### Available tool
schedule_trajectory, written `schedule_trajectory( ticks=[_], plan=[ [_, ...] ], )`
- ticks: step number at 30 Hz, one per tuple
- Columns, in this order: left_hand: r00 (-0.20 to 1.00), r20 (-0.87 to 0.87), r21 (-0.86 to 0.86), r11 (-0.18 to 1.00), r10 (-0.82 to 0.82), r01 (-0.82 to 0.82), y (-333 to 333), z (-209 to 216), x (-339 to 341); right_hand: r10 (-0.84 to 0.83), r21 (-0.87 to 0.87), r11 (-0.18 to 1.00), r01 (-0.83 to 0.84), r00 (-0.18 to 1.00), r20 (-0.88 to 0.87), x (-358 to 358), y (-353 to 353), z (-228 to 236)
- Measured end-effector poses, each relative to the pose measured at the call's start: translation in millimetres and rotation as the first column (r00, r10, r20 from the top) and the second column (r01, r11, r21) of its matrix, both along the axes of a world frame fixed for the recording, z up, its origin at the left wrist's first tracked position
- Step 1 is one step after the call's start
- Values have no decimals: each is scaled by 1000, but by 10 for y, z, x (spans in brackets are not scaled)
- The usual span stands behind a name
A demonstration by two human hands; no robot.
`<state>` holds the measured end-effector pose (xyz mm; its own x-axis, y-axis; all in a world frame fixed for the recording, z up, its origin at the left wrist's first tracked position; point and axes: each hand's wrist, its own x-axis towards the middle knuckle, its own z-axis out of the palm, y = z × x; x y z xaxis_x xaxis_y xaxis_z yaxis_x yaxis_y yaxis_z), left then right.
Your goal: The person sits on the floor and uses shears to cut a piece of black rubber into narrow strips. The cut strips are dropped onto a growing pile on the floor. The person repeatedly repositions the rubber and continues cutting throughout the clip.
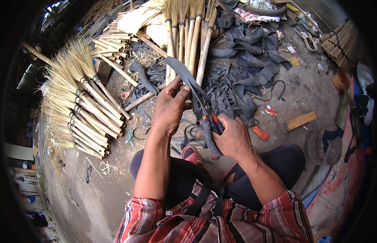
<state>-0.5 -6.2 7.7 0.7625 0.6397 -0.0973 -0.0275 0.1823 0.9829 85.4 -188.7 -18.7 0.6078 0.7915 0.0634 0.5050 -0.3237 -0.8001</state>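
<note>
Floor, hands holding rubber (left), scissors (right)

A grey, stained concrete floor is spreading across most of the view, carrying scattered straw and small bits of litter, with 1 wooden block lying toward the right. Near the right edge, 1 round, grey, drum-like object is resting close to a pale sheet with a reddish pattern. Light is falling softly over the floor, while the left margin is lying in deep shadow, where bright gaps are showing and 1 pale board is catching some light.
</note>
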Motion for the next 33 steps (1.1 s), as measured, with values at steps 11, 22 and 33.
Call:
schedule_trajectory(
  ticks=[11, 22, 33],
  plan=[
    [992, -63, 85, 990, -109, 114, -91, -34, -11, -65, -45, 997, 66, 998, 23, 32, -8, -16],
    [990, -40, 104, 985, -133, 137, -18, -40, -67, -25, 122, 993, -6, 969, 248, 2, 42, -112],
    [996, 63, 29, 998, -64, 62, 38, -25, -25, 11, -57, 998, -14, 999, -46, 5, -36, 56]
  ],
)
